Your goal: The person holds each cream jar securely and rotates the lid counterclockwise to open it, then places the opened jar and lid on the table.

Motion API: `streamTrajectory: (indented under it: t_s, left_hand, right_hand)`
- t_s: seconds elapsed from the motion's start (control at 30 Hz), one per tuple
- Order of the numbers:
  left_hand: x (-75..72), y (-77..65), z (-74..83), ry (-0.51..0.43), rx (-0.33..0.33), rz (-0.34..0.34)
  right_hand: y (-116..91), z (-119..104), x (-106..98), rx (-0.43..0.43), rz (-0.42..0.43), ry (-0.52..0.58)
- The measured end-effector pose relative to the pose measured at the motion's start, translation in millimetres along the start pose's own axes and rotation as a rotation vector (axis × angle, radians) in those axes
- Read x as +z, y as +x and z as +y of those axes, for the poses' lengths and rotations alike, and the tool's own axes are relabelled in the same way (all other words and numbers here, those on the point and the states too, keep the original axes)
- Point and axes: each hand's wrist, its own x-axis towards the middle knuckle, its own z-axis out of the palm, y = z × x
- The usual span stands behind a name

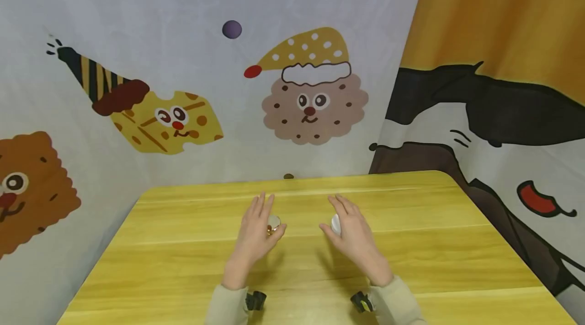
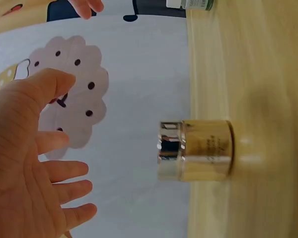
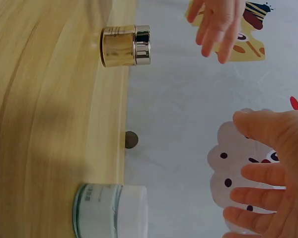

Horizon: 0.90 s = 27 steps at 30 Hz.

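Observation:
A gold cosmetic jar (image 2: 208, 150) with a shiny metallic lid stands upright on the table, largely hidden by my left hand in the head view. My left hand (image 1: 257, 231) is held above it, fingers spread and thumb apart, touching nothing. To the right stands a pale glass jar (image 3: 97, 210) with a white lid (image 1: 336, 224). Over this one hovers my right hand (image 1: 353, 233), its fingers extended and its palm turned inward. In both wrist views the palms hold nothing, and a gap separates each hand from its jar.
The wooden table (image 1: 301, 284) has a yellow grain and ends at a back edge against a white curtain (image 1: 183, 0) printed with cartoon food figures. Another printed curtain (image 1: 498, 106) hangs at the right. Dark wrist cameras (image 1: 256, 300) sit at both cuffs.

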Motion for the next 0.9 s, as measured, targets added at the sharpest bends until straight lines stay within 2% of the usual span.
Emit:
streamTrajectory:
  t_s: [0.23, 0.43, 0.7, 0.9]
  left_hand:
    - [2.1, -6.2, -15.2, -0.084, -0.014, 0.025]
    - [5.5, -10.1, -25.9, -0.144, -0.069, 0.021]
    - [10.5, -14.4, -37.1, -0.381, -0.198, 0.013]
    - [14.1, -19.1, -40.8, -0.590, -0.335, 0.000]
  right_hand:
    - [3, -1, 7, -0.007, 0.060, 0.107]
    - [5, -3, 15, -0.020, 0.095, 0.177]
    - [7, -6, 31, -0.042, 0.146, 0.292]
    - [8, -10, 41, -0.002, 0.119, 0.473]
